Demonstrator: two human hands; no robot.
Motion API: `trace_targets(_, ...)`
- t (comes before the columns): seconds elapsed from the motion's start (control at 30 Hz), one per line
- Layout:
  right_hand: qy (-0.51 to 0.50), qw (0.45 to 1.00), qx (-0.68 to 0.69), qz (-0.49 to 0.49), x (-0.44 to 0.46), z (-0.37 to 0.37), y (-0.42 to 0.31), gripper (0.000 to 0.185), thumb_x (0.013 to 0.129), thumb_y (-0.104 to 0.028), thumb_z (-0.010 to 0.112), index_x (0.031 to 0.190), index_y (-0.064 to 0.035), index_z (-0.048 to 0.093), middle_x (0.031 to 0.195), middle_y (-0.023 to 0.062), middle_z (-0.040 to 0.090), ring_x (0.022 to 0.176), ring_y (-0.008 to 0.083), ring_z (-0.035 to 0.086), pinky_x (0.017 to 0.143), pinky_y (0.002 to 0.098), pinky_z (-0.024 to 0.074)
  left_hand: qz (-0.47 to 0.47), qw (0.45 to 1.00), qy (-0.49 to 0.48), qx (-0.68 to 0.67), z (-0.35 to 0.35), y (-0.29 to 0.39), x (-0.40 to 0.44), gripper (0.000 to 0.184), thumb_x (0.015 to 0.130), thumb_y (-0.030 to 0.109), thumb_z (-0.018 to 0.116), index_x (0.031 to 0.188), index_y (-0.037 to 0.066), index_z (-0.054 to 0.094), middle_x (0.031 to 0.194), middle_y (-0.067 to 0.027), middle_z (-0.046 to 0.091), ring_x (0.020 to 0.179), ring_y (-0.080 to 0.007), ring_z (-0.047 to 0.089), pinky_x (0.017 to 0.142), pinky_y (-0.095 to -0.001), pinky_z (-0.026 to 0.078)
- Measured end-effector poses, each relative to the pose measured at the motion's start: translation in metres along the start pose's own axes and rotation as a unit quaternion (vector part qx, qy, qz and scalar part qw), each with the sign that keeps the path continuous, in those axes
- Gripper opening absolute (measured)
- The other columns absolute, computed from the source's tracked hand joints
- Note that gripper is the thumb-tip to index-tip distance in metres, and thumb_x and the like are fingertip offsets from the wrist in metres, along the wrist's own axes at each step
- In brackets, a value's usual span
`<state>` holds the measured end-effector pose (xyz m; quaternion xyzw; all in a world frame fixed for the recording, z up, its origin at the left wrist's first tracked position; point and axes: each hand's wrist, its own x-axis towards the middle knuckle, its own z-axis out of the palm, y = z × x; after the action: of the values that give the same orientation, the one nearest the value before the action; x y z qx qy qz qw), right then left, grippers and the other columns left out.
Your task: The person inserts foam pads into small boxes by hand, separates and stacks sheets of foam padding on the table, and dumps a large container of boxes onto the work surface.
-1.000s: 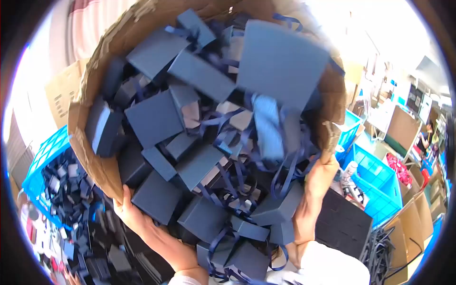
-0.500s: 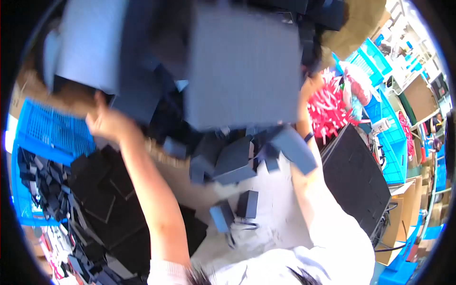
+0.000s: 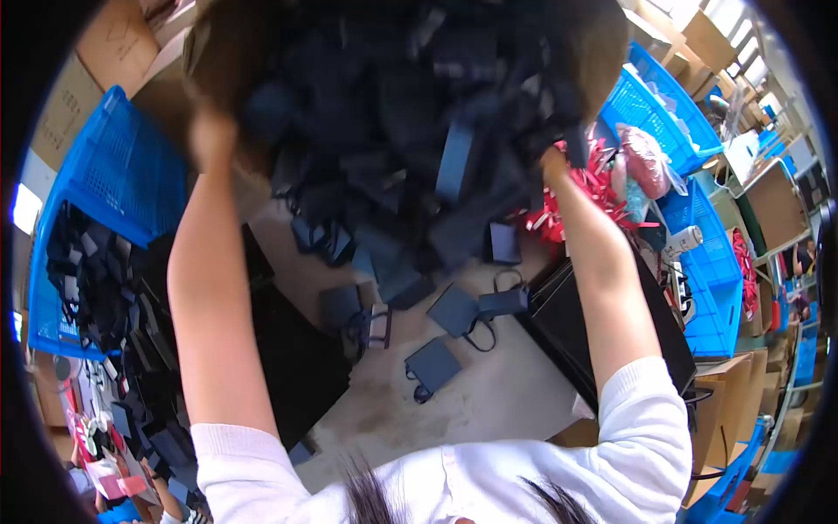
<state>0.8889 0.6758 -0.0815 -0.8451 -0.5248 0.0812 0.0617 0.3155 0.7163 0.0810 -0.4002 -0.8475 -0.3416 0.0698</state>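
A big brown cardboard carton (image 3: 604,54), blurred, hangs tilted at the top of the view with its mouth toward me. A mass of small dark blue boxes and bags (image 3: 393,113) fills it and spills from its lower edge. My left hand (image 3: 212,138) is closed at the carton's left side, its fingers smeared by motion. At the lower right edge my right hand (image 3: 553,164) is closed too, partly hidden by dark pieces. Below, several small dark bags with cord handles, one a flat bag (image 3: 433,365), lie scattered on the pale surface (image 3: 367,428).
Stacks of black flat sheets stand at left (image 3: 297,367) and right (image 3: 602,306). A blue crate (image 3: 122,179) with dark pieces is at left. Red and white strips (image 3: 572,205) and blue crates (image 3: 711,306) are at right. People's arms (image 3: 166,498) show at lower left.
The large grey-blue boxes close to the camera are out of view. The heap in the carton now shows. My left hand has risen and closed from spread fingers. More small bags lie visible below.
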Motion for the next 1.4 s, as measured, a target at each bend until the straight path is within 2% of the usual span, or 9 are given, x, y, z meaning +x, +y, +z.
trace_targets(0.1,0.171,0.937,0.242,-0.187,-0.026,0.028,0.014,0.039,0.071,-0.019,0.064,0.105,-0.0009,0.062,0.106,0.0216,0.064,0.102,0.0372,0.06,0.089,0.0429,0.0489,0.013,0.999,-0.025,0.035,-0.003,-0.044,0.043,0.046,0.086,0.051,0.052,0.119,0.019,0.063,0.119,-0.0169,0.062,0.112,-0.0378,0.057,0.093,-0.0485,0.047)
trace_targets(0.43,0.042,0.793,0.563,-0.228,-0.046,0.056,-0.019,0.044,0.073,0.004,0.059,0.117,0.0,0.05,0.115,0.0127,0.059,0.108,0.0274,0.057,0.095,0.033,0.0433,-0.086,0.996,0.023,-0.023,0.011,-0.037,0.057,0.038,0.085,0.029,0.051,0.118,0.014,0.064,0.12,-0.0192,0.061,0.113,-0.0365,0.057,0.095,-0.0448,0.047)
trace_targets(0.53,-0.267,0.144,0.953,0.019,-0.049,0.081,-0.052,0.042,0.076,0.004,0.057,0.117,-0.0006,0.051,0.119,0.0116,0.058,0.111,0.025,0.054,0.097,0.0322,0.0413,-0.07,0.996,0.037,-0.03,0.035,-0.045,0.074,0.04,0.086,0.03,0.049,0.121,0.014,0.061,0.12,-0.0181,0.061,0.114,-0.0356,0.057,0.095,-0.0454,0.047)
trace_targets(0.6,-0.143,0.431,0.883,-0.116,-0.052,0.093,-0.071,0.048,0.076,-0.003,0.062,0.123,0.0002,0.05,0.122,0.0123,0.057,0.116,0.0255,0.051,0.1,0.0318,0.0383,-0.035,0.999,0.002,-0.014,0.028,-0.034,0.058,0.044,0.086,0.031,0.05,0.125,0.011,0.056,0.121,-0.0198,0.06,0.114,-0.0364,0.056,0.096,-0.0452,0.046)
trace_targets(0.77,0.166,0.771,0.533,-0.307,-0.086,0.089,-0.079,0.057,0.071,-0.009,0.067,0.124,0.0015,0.051,0.117,0.0209,0.059,0.111,0.0327,0.055,0.093,0.0331,0.0431,-0.017,0.999,-0.026,0.022,0.068,-0.052,0.085,0.058,0.083,0.035,0.055,0.128,0.0,0.044,0.125,-0.0248,0.055,0.116,-0.0393,0.054,0.098,-0.0445,0.044)
trace_targets(0.87,0.014,0.96,0.182,-0.214,-0.073,0.104,-0.064,0.027,0.077,-0.025,0.059,0.089,-0.0031,0.07,0.092,0.0231,0.066,0.093,0.0395,0.062,0.083,0.0487,0.0484,-0.006,0.995,-0.034,0.098,0.017,-0.041,0.03,0.062,0.08,0.033,0.058,0.125,-0.005,0.041,0.126,-0.0249,0.054,0.116,-0.0414,0.053,0.1,-0.0458,0.043)
trace_targets(0.93,0.108,0.928,-0.013,-0.356,-0.063,0.123,-0.036,0.029,0.086,-0.029,0.049,0.08,-0.0093,0.069,0.085,0.0168,0.064,0.073,0.0338,0.064,0.057,0.0492,0.0484,0.118,0.988,-0.067,0.075,-0.017,-0.056,0.014,0.047,0.079,0.031,0.056,0.116,0.003,0.06,0.116,-0.0201,0.062,0.112,-0.0334,0.059,0.097,-0.0424,0.045)
trace_targets(1.17,-0.124,0.962,-0.009,-0.244,-0.088,0.037,0.044,0.037,0.069,-0.03,0.063,0.083,0.0039,0.069,0.088,0.0263,0.066,0.086,0.0351,0.067,0.078,0.0425,0.0538,0.209,0.944,-0.143,-0.213,-0.212,-0.113,-0.154,0.021,0.085,0.012,0.063,0.103,0.002,0.067,0.093,-0.0107,0.07,0.088,-0.0187,0.066,0.079,-0.0287,0.05)
trace_targets(1.4,-0.037,0.858,0.09,-0.505,-0.189,-0.047,0.023,0.025,0.074,-0.019,0.068,0.089,-0.0001,0.064,0.079,0.0199,0.064,0.077,0.0349,0.064,0.071,0.0423,0.0507,-0.123,0.932,-0.046,-0.336,-0.326,-0.295,-0.425,0.012,0.088,0.007,0.059,0.094,0.001,0.068,0.088,-0.0048,0.067,0.081,-0.0125,0.062,0.073,-0.0257,0.05)
